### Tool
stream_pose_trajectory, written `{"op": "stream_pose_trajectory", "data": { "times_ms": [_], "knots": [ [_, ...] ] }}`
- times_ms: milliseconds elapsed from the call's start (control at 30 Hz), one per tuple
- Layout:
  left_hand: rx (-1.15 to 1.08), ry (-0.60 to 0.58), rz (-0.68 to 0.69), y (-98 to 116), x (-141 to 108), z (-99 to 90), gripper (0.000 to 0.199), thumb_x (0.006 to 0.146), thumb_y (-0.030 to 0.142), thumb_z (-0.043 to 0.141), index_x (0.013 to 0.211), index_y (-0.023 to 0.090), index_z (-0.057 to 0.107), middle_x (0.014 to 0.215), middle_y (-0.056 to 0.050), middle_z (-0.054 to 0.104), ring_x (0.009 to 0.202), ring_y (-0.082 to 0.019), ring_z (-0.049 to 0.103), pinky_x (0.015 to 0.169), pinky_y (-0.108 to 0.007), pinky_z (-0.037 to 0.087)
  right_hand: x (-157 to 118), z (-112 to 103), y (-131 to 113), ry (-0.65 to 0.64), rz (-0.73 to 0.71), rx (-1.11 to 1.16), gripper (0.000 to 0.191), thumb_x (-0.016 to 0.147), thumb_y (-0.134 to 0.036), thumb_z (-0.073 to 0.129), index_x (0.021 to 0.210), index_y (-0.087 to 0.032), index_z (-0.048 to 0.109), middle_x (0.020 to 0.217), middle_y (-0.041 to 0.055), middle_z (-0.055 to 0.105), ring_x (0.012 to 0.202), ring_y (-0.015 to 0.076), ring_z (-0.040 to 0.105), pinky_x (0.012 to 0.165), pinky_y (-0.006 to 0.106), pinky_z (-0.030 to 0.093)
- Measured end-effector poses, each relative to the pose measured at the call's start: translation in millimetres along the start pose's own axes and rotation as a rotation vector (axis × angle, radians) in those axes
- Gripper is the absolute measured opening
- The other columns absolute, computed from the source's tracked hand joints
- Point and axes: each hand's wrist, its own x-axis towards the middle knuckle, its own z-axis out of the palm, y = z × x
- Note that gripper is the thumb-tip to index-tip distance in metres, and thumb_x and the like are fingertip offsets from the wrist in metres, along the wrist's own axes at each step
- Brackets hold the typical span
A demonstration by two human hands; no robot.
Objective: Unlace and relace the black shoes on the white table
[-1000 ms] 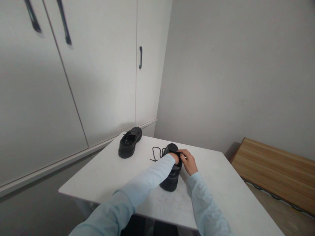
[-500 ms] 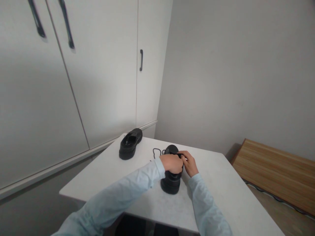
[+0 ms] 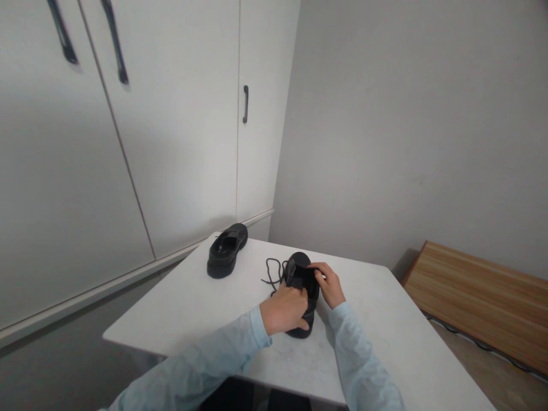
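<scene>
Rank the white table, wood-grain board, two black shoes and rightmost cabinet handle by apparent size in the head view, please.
White table
Wood-grain board
Near black shoe, far black shoe: unsure, near one partly hidden
Rightmost cabinet handle

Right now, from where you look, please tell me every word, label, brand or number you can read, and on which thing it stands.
No text can be read.
Farther shoe: small pale mark inside, too small and blurred to read.
Nearer shoe and cabinet doors: none visible.

Dim, soft light leaves faint shadows on the table (image 3: 385, 319).
</scene>
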Motion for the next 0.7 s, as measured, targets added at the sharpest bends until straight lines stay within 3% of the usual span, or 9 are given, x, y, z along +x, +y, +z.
{"op": "stream_pose_trajectory", "data": {
  "times_ms": [133,267,367,500,700],
  "knots": [
    [0.015,-0.032,0.000,-4,3,-2.0,0.055,0.067,0.044,0.070,0.104,0.006,0.055,0.096,-0.017,0.065,0.086,-0.028,0.064,0.078,-0.036,0.048,0,0,0,-0.003,-0.001,-0.005,0.028,0.080,-0.022,0.042,0.092,-0.021,0.067,0.095,0.0072,0.064,0.094,0.0216,0.057,0.073,0.032,0.049],
    [0.080,0.058,0.002,-3,3,-3.6,0.063,0.059,0.048,0.075,0.103,0.006,0.057,0.101,-0.017,0.062,0.087,-0.030,0.061,0.076,-0.039,0.049,0,-1,-3,-0.006,-0.008,0.000,0.026,0.081,-0.023,0.042,0.089,-0.020,0.067,0.094,0.0073,0.064,0.093,0.0215,0.058,0.076,0.033,0.049],
    [0.139,0.086,0.003,-1,2,-4.1,0.056,0.059,0.051,0.074,0.093,0.008,0.062,0.094,-0.015,0.065,0.091,-0.032,0.059,0.077,-0.043,0.047,0,-1,-5,-0.005,-0.007,0.002,0.026,0.080,-0.023,0.042,0.088,-0.020,0.066,0.094,0.0072,0.064,0.093,0.0214,0.058,0.077,0.033,0.048],
    [0.125,-0.018,0.006,-2,4,-6.5,0.047,0.064,0.052,0.070,0.085,0.009,0.067,0.085,-0.015,0.068,0.085,-0.031,0.063,0.074,-0.040,0.048,0,-1,-5,-0.007,0.000,0.000,0.027,0.080,-0.023,0.042,0.090,-0.020,0.067,0.095,0.0071,0.064,0.094,0.0213,0.057,0.076,0.033,0.049],
    [0.094,-0.151,0.034,-8,8,-13.2,0.050,0.069,0.056,0.063,0.083,0.008,0.069,0.079,-0.017,0.069,0.075,-0.030,0.066,0.063,-0.035,0.050,0,-1,-7,0.004,0.007,-0.004,0.028,0.079,-0.023,0.042,0.091,-0.020,0.068,0.094,0.0069,0.064,0.093,0.0211,0.058,0.073,0.031,0.049]
  ]
}}
